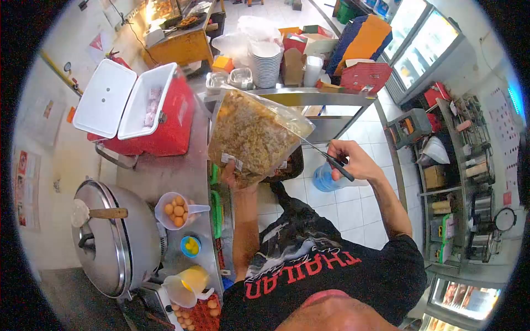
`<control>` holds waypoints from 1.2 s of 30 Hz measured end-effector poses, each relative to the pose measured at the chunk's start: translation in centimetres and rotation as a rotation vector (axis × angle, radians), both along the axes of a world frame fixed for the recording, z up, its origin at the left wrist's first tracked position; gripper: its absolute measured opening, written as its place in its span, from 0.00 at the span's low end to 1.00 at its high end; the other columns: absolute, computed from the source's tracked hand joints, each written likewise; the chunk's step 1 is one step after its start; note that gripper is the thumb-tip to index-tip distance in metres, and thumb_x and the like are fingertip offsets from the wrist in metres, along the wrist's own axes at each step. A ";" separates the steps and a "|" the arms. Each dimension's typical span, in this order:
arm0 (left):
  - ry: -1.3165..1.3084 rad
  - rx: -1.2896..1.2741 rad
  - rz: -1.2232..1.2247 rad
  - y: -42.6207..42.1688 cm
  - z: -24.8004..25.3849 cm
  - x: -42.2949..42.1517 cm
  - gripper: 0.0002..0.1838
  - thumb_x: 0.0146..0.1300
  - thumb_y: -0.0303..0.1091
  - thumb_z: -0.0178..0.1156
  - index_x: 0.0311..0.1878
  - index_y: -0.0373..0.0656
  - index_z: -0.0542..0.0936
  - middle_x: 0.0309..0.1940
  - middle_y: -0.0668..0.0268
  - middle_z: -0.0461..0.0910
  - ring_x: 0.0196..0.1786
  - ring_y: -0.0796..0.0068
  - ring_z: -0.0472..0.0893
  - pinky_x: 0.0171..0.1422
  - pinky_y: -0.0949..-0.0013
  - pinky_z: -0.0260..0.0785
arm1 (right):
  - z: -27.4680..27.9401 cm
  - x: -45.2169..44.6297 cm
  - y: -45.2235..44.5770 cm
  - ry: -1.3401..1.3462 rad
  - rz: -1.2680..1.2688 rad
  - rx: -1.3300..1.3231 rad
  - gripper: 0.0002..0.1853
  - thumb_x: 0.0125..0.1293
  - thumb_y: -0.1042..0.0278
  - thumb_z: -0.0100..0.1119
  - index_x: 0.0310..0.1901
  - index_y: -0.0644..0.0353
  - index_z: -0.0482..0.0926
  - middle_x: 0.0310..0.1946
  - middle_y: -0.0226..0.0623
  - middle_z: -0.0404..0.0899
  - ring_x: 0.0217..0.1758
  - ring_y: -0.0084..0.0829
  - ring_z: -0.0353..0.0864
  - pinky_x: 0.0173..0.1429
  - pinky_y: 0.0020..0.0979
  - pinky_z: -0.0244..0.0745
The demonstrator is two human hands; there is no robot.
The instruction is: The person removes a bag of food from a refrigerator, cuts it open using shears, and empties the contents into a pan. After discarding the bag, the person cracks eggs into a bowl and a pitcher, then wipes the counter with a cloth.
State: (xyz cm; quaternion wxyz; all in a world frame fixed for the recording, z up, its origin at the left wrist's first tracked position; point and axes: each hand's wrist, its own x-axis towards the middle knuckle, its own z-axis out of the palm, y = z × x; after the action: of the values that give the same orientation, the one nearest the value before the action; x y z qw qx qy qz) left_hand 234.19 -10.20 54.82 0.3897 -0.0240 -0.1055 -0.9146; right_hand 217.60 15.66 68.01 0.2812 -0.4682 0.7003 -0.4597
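Note:
A clear plastic bag (251, 138) full of brownish-yellow food is held up in front of me. My left hand (234, 172) grips its lower part, partly hidden behind the plastic. My right hand (349, 160) is closed around the black handle of a thin metal tool (317, 148), whose far end meets the right side of the bag. Whether that tool is a knife or scissors is hard to tell. Below the bag, a dark container (295, 165) is partly covered by it.
On the steel counter (160, 160) at left stand a red cooler (176, 110), a large pot (118, 237), a jug of eggs (176, 211), a blue bowl (190, 246) and a jug of yellow liquid (187, 286). Stacked bowls (265, 66) are ahead; shelves (458, 182) are at right.

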 end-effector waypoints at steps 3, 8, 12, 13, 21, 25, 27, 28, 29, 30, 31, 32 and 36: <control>-0.011 0.025 -0.012 0.5 1.3 0.0 0.37 0.48 0.31 0.66 0.65 0.45 0.68 0.60 0.59 0.74 0.62 0.53 0.72 0.67 0.43 0.66 | -0.4 -0.3 -0.2 -0.101 -0.002 -0.023 0.29 0.40 0.49 0.80 0.27 0.59 0.69 0.20 0.21 0.66 0.26 0.18 0.64 0.30 0.25 0.58; -0.021 -0.012 -0.025 0.6 1.1 -0.3 0.37 0.48 0.31 0.66 0.65 0.45 0.69 0.59 0.59 0.74 0.62 0.53 0.73 0.66 0.44 0.67 | 0.7 -0.2 -1.2 -0.049 0.063 -0.075 0.29 0.41 0.48 0.80 0.27 0.58 0.69 0.19 0.20 0.66 0.25 0.16 0.62 0.29 0.24 0.56; 0.001 -0.007 -0.083 1.3 1.7 -0.7 0.37 0.47 0.30 0.65 0.65 0.45 0.68 0.59 0.60 0.74 0.62 0.53 0.73 0.66 0.45 0.67 | 0.2 -0.9 -1.0 -0.059 0.074 -0.022 0.33 0.43 0.40 0.78 0.28 0.58 0.68 0.20 0.21 0.65 0.25 0.17 0.62 0.29 0.24 0.56; 0.024 0.012 -0.100 1.3 1.8 -0.7 0.37 0.47 0.30 0.65 0.65 0.44 0.68 0.59 0.59 0.74 0.61 0.53 0.74 0.66 0.46 0.67 | -0.2 -1.2 -0.8 -0.059 0.074 -0.028 0.34 0.44 0.38 0.77 0.29 0.58 0.67 0.20 0.22 0.64 0.25 0.17 0.62 0.29 0.24 0.56; -0.055 0.029 -0.030 1.9 1.2 -1.0 0.33 0.49 0.27 0.62 0.63 0.39 0.68 0.57 0.57 0.75 0.59 0.54 0.75 0.65 0.49 0.70 | 0.0 -0.6 -2.0 -0.032 0.049 -0.100 0.38 0.41 0.28 0.73 0.26 0.57 0.66 0.19 0.21 0.62 0.25 0.17 0.61 0.27 0.24 0.55; -0.213 -0.001 0.051 1.1 -1.0 -1.1 0.29 0.50 0.35 0.63 0.58 0.43 0.73 0.54 0.61 0.77 0.58 0.56 0.76 0.62 0.49 0.70 | -0.6 -1.4 -1.8 -0.065 0.064 -0.033 0.37 0.45 0.28 0.70 0.27 0.58 0.65 0.20 0.22 0.63 0.25 0.18 0.62 0.28 0.25 0.57; -0.242 0.018 0.043 1.0 -1.7 -0.6 0.28 0.49 0.36 0.63 0.57 0.43 0.74 0.53 0.61 0.78 0.57 0.56 0.76 0.62 0.49 0.71 | -0.6 -1.1 -2.4 -0.075 0.073 -0.018 0.39 0.42 0.24 0.67 0.27 0.57 0.64 0.21 0.22 0.63 0.26 0.17 0.62 0.28 0.24 0.56; -0.171 0.059 -0.020 1.4 0.1 -0.3 0.28 0.49 0.32 0.63 0.57 0.41 0.74 0.53 0.59 0.77 0.57 0.56 0.76 0.62 0.49 0.71 | 0.2 -0.6 -3.1 -0.075 0.067 0.002 0.42 0.37 0.19 0.64 0.27 0.56 0.63 0.22 0.21 0.63 0.26 0.16 0.61 0.29 0.23 0.55; -0.098 0.100 -0.080 1.7 1.0 0.0 0.29 0.48 0.28 0.63 0.58 0.40 0.73 0.52 0.58 0.77 0.57 0.55 0.76 0.62 0.50 0.71 | 0.7 -0.3 -3.6 -0.076 0.063 0.023 0.45 0.33 0.14 0.62 0.27 0.55 0.63 0.23 0.20 0.62 0.27 0.15 0.61 0.30 0.22 0.54; -0.105 0.123 -0.063 1.8 0.8 0.0 0.29 0.48 0.28 0.63 0.58 0.40 0.73 0.52 0.58 0.77 0.56 0.55 0.77 0.62 0.50 0.71 | 0.9 -0.3 -3.9 -0.083 0.071 0.029 0.45 0.33 0.14 0.61 0.27 0.55 0.63 0.23 0.20 0.63 0.27 0.16 0.61 0.30 0.22 0.55; -0.114 0.144 -0.043 1.9 0.5 -0.1 0.29 0.48 0.28 0.63 0.58 0.40 0.73 0.52 0.58 0.78 0.55 0.54 0.77 0.62 0.49 0.71 | 0.9 -0.4 -4.2 -0.092 0.082 0.035 0.45 0.33 0.13 0.61 0.27 0.55 0.63 0.23 0.21 0.63 0.27 0.16 0.62 0.30 0.22 0.56; -0.119 0.165 -0.023 1.9 0.3 0.0 0.29 0.48 0.28 0.63 0.58 0.40 0.73 0.51 0.58 0.78 0.55 0.54 0.78 0.62 0.49 0.71 | 0.9 -0.6 -4.4 -0.097 0.094 0.040 0.45 0.33 0.13 0.61 0.28 0.55 0.63 0.24 0.21 0.64 0.27 0.16 0.62 0.31 0.22 0.56; -0.133 0.198 -0.037 1.8 0.3 1.3 0.30 0.46 0.28 0.65 0.57 0.38 0.74 0.51 0.58 0.79 0.53 0.54 0.79 0.61 0.48 0.72 | -0.5 -1.7 -4.6 -0.062 0.119 0.103 0.46 0.32 0.13 0.61 0.30 0.57 0.65 0.24 0.22 0.65 0.28 0.17 0.64 0.32 0.22 0.59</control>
State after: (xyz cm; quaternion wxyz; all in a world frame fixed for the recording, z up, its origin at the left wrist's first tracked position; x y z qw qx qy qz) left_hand 235.45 -8.45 55.10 0.3654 0.0734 -0.0400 -0.9271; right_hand 215.92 11.04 67.48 0.3535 -0.4794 0.6848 -0.4198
